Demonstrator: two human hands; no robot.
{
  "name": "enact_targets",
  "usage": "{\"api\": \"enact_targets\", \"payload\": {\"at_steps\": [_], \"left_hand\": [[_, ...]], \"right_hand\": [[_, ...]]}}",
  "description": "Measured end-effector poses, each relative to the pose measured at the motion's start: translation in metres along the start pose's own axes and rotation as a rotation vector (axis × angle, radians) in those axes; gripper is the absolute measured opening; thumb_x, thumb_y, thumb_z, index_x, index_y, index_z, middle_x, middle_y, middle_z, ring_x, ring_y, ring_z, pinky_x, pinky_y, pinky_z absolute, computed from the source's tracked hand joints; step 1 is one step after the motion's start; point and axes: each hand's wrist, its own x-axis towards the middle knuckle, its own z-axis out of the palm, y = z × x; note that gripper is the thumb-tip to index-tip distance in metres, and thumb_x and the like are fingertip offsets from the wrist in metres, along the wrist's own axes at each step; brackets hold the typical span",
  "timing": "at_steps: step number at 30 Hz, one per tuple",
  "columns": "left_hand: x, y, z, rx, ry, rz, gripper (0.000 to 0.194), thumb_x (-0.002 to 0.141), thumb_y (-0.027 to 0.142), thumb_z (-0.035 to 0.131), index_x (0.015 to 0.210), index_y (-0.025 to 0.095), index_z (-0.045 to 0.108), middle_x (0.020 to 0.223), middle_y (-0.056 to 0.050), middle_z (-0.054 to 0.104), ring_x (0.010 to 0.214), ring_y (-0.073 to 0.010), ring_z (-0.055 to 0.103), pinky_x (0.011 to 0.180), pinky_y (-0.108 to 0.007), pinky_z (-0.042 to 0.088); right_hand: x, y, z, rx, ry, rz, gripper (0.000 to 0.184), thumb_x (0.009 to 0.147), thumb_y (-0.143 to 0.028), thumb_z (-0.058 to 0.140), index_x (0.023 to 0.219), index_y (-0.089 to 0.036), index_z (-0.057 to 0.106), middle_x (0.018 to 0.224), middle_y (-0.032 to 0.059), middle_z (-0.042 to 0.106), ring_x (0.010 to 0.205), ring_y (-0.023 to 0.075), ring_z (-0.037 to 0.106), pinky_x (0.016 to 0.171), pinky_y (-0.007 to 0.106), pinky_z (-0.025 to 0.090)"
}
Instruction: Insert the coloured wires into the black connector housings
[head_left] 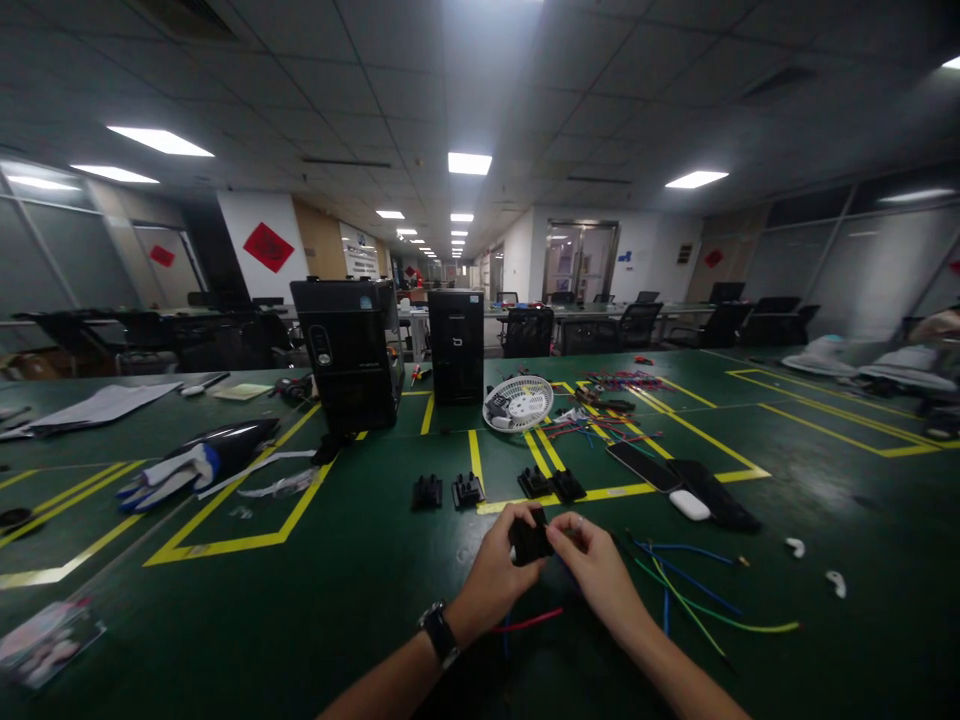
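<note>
My left hand [491,565] is closed around a small black plastic block [529,540], held above the green table. My right hand [596,570] is in a pinch at the block's right side; what its fingertips grip is too small to make out. Just beyond the hands sit several similar black plastic pieces with raised posts, among them one at the left [427,491] and one at the right [568,485]. A red wire [536,619] lies under my hands. To the right are loose blue wires [694,550] and a green-yellow wire [765,627].
Two black computer cases [349,355] stand at the back, near a white basket [519,404]. Wire bundles [622,382] lie beyond. On the right are a phone [643,467], a white earbud case [689,505] and two earbuds. A glove [169,477] lies left.
</note>
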Motion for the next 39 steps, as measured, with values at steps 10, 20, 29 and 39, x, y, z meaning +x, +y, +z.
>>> {"api": "enact_targets", "payload": {"at_steps": [10, 20, 29, 39], "left_hand": [[-0.002, 0.006, 0.002, 0.036, 0.045, 0.028, 0.03, 0.072, 0.006, 0.061, 0.094, 0.021, 0.048, 0.121, -0.007, 0.056, 0.11, -0.0201, 0.054, 0.091, -0.032, 0.046], [-0.004, 0.0, 0.005, 0.141, 0.085, 0.057, 0.029, 0.073, 0.007, 0.06, 0.096, 0.022, 0.049, 0.124, -0.007, 0.053, 0.114, -0.0216, 0.052, 0.096, -0.038, 0.043], [-0.006, 0.0, 0.008, 0.206, 0.087, 0.095, 0.025, 0.073, 0.008, 0.06, 0.093, 0.021, 0.052, 0.129, -0.008, 0.052, 0.12, -0.0227, 0.05, 0.097, -0.039, 0.043], [-0.013, 0.01, -0.001, 0.353, -0.031, 0.256, 0.03, 0.079, 0.007, 0.05, 0.104, 0.023, 0.053, 0.136, -0.009, 0.045, 0.131, -0.0228, 0.038, 0.108, -0.044, 0.034]], "right_hand": [[-0.001, 0.002, 0.0, -0.036, 0.033, -0.097, 0.035, 0.08, -0.05, 0.06, 0.068, -0.017, 0.056, 0.074, 0.003, 0.056, 0.075, 0.02, 0.054, 0.073, 0.03, 0.043], [-0.004, 0.002, 0.001, -0.02, 0.031, -0.082, 0.034, 0.081, -0.05, 0.058, 0.069, -0.018, 0.057, 0.078, 0.0038, 0.057, 0.08, 0.0211, 0.055, 0.074, 0.03, 0.043], [-0.003, 0.001, 0.001, 0.029, 0.049, -0.053, 0.037, 0.078, -0.053, 0.061, 0.068, -0.018, 0.056, 0.072, 0.0023, 0.055, 0.074, 0.0202, 0.053, 0.072, 0.031, 0.043], [-0.004, -0.004, 0.001, 0.13, -0.025, 0.01, 0.041, 0.075, -0.058, 0.061, 0.066, -0.018, 0.053, 0.069, 0.0008, 0.054, 0.071, 0.0181, 0.051, 0.068, 0.028, 0.042]]}}
